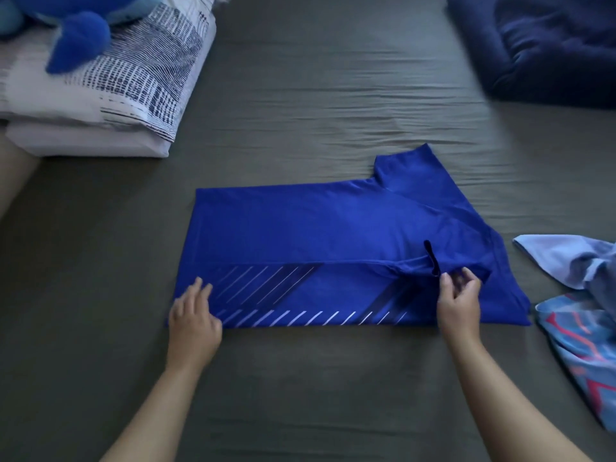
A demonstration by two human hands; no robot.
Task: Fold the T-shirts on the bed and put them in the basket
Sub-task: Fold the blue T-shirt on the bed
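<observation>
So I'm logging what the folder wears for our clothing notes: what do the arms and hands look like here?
Both forearms are bare up to the bottom edge of the picture, with no sleeves in view. The left hand and the right hand wear no gloves, and no rings, watch or bracelets show.

Royal-blue T-shirt with white diagonal stripes on grey-green sheet.

At your far left you see a blue plush toy resting on folded patterned bedding. A dark navy blanket lies far right.
</observation>
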